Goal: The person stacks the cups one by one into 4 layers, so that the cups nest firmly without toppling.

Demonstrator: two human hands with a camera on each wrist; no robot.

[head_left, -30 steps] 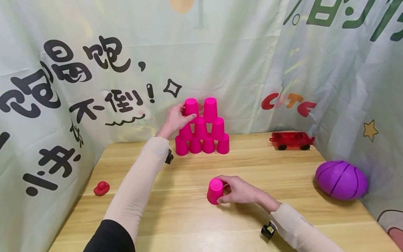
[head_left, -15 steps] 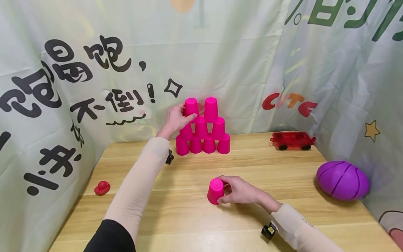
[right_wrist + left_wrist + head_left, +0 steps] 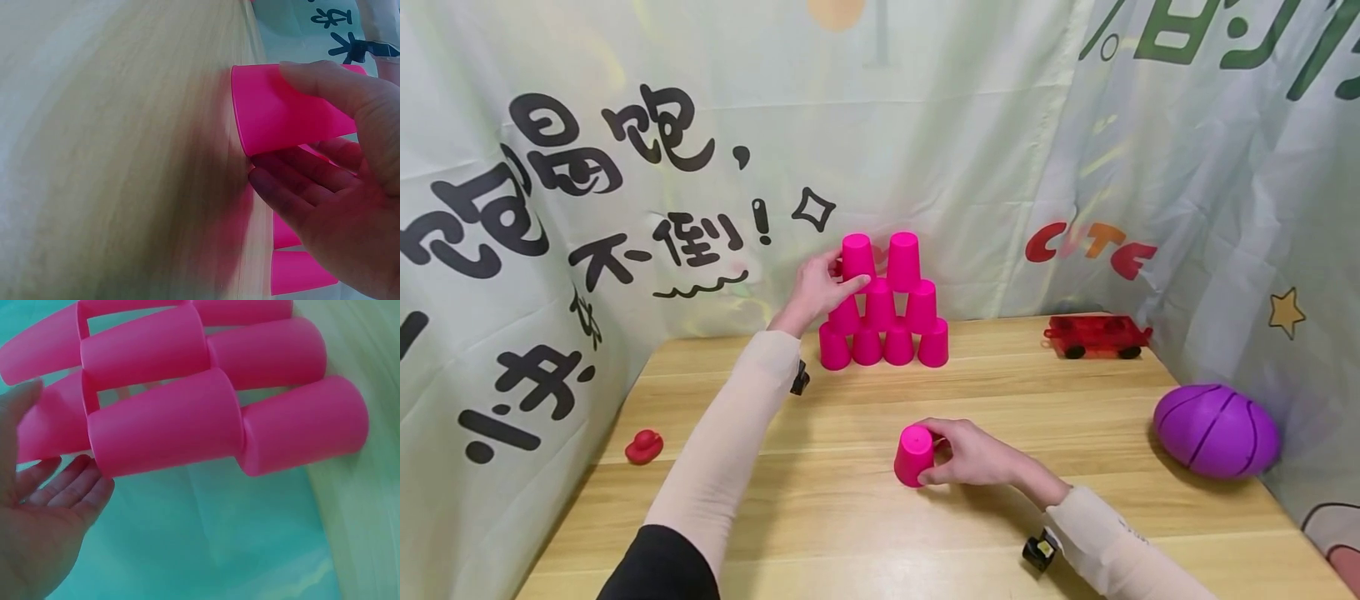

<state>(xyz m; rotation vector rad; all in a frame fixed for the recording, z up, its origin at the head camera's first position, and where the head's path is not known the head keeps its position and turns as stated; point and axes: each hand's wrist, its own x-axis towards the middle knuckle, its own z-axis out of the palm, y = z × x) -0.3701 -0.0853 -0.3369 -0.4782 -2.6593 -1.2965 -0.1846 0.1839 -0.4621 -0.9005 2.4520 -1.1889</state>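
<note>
Pink cups, all upside down, form a pyramid [image 3: 880,308] at the back of the table: several in the bottom row, three in the middle, two on top. My left hand [image 3: 817,287] holds the top-left cup [image 3: 856,252], thumb in front; the left wrist view shows this cup [image 3: 53,422] between thumb and fingers. Nearer to me, my right hand [image 3: 966,454] grips a single pink cup [image 3: 913,457] standing on the table. In the right wrist view, the thumb lies on one side of that cup [image 3: 294,115] and the fingers on the other.
A red toy car [image 3: 1097,335] stands at the back right of the wooden table [image 3: 820,533]. Closer on the right lies a purple ball [image 3: 1216,431]. A small red hat-shaped thing [image 3: 643,447] is at the left. Printed cloth [image 3: 940,125] hangs behind and beside the table.
My left hand and forearm have shifted slightly down and left at the top-left cup, which stays put. The right hand and its cup have not moved.
</note>
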